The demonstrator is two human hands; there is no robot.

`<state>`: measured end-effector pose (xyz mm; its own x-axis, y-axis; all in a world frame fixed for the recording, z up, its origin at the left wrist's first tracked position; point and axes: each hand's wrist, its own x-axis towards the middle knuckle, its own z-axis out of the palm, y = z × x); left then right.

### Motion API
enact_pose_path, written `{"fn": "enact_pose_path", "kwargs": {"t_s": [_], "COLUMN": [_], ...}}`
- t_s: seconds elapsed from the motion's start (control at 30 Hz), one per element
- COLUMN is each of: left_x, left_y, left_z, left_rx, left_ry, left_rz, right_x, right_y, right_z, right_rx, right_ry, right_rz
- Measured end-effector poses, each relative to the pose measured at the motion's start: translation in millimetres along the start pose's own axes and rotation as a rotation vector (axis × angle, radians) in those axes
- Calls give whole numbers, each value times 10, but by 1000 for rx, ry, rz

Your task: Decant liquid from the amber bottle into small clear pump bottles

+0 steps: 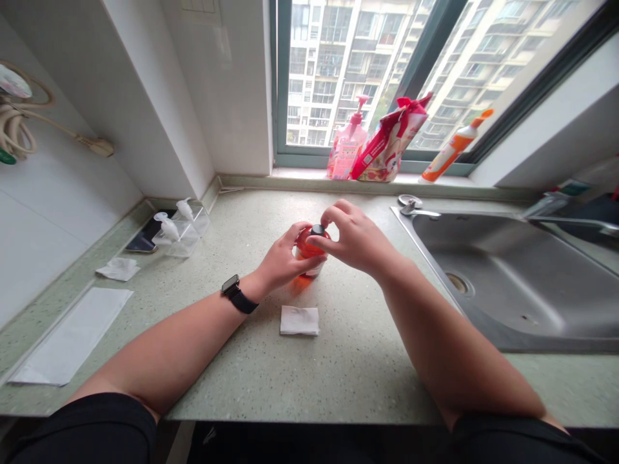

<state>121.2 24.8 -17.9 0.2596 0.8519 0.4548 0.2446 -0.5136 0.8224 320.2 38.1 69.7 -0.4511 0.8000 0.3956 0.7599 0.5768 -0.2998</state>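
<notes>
Left hand (283, 258): grasped red bottle (304, 246) from left | right hand (356, 237): pinched black cap (318, 229) from right | bottle: sat between both

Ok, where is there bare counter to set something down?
Bare counter lies between the folded white paper and the right forearm, and behind the orange-red bottle, toward the windowsill. It is crowded around that bottle, with the left hand and right hand there, and at left, around the clear pump containers and crumpled tissue.
</notes>
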Motion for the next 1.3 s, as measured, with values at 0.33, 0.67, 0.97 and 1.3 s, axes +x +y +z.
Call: {"fn": "enact_pose_path", "kwargs": {"t_s": [0.33, 0.67, 0.97, 1.3], "left_x": [0, -8, -12, -9], "left_y": [32, 77, 0, -99], "left_z": [-7, -9, -15, -19], "left_rx": [-1, 35, 53, 83], "left_ry": [-2, 4, 0, 5], "left_rz": [9, 5, 9, 26], "right_x": [-13, -18, 45, 81], "right_y": [-105, -120, 313, 953], "right_z": [30, -59, -339, -114], "right_rx": [12, 82, 179, 2], "right_ry": [38, 20, 152, -285], "right_rz": [-11, -99, -22, 320]}}
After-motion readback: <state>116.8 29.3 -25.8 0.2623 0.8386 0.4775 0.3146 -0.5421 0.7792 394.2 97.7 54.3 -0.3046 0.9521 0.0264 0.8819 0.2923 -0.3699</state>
